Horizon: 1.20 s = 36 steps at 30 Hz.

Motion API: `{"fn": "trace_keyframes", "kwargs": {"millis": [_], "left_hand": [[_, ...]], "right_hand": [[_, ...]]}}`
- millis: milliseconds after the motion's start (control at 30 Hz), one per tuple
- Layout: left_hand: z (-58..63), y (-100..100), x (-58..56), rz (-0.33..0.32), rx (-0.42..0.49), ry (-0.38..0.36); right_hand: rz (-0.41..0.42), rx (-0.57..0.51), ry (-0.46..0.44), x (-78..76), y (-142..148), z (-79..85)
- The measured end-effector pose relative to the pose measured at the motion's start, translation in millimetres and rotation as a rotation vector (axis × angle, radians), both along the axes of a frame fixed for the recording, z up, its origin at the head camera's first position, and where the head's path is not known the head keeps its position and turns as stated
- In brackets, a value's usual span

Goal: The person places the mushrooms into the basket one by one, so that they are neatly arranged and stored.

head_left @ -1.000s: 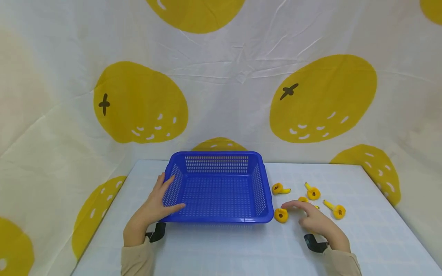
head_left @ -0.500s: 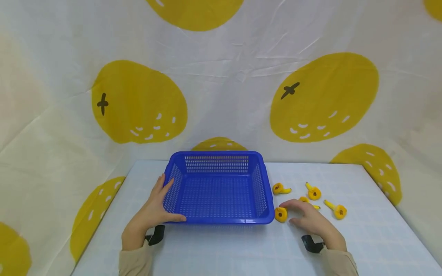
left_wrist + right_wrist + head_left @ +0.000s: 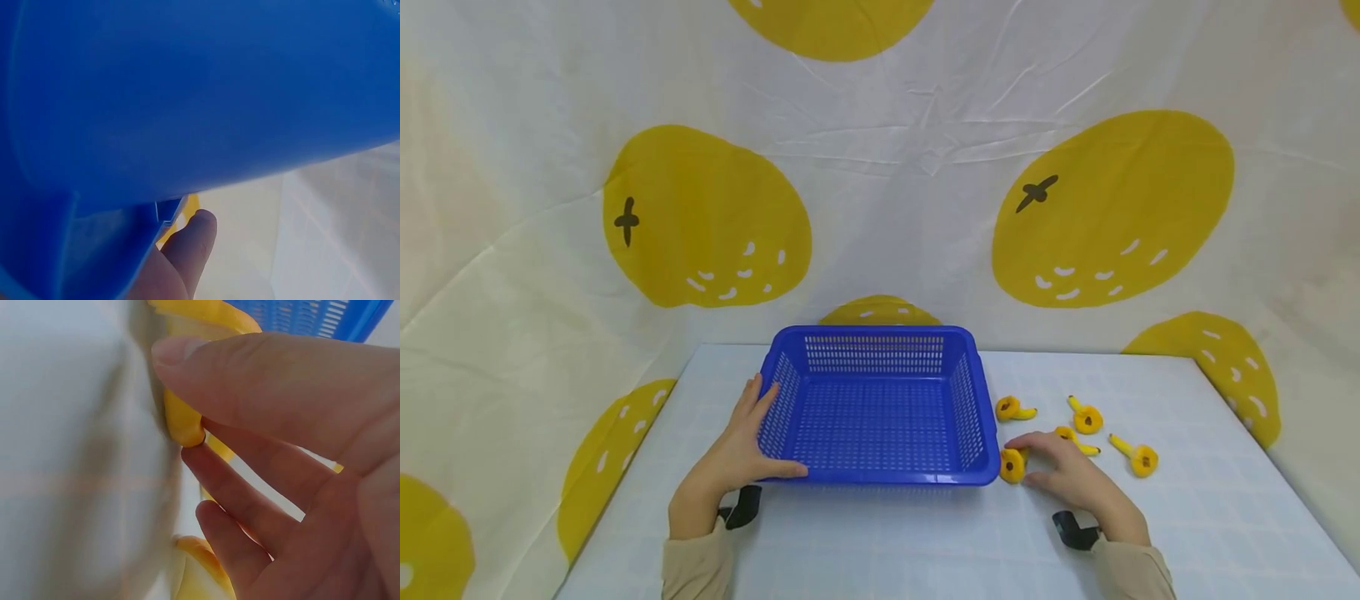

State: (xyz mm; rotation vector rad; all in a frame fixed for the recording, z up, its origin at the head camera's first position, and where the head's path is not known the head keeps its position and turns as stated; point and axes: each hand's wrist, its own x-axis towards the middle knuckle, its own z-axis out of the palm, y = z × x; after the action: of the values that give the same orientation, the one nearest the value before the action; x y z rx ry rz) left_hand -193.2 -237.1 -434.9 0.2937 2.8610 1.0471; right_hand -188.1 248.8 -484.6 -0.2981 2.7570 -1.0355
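No legible txt, labels, brands, nos. or signs in the head or L/R wrist views.

Head view forward and down over basket [image 3: 872,425], left wrist view close against it, right wrist view close on right hand [image 3: 1072,480], basket in all.
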Motion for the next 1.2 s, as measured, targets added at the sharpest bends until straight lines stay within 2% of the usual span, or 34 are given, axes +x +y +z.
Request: {"fn": "trace_keyframes", "kwargs": {"millis": [600,867,1100,1200], "left_hand": [[-0.2,0,-0.2,-0.005,0.005,0.006],[0.8,1,0.8,-0.002,0.006,0.001],[-1.1,0,-0.3,0.002,-0.002,0.002],[-1.6,1,-0.4,0.003,-0.001,0.001]], "right_hand": [[0.003,0.029,0.007,-0.5,-4,1.7],[0.015,0.007,-0.061,-0.6,-11,1.6],[0.054,-0.029,-0.081,0.2,-11,3.3],[0.045,-0.033,-0.099,0.1,-12,3.1]]}}
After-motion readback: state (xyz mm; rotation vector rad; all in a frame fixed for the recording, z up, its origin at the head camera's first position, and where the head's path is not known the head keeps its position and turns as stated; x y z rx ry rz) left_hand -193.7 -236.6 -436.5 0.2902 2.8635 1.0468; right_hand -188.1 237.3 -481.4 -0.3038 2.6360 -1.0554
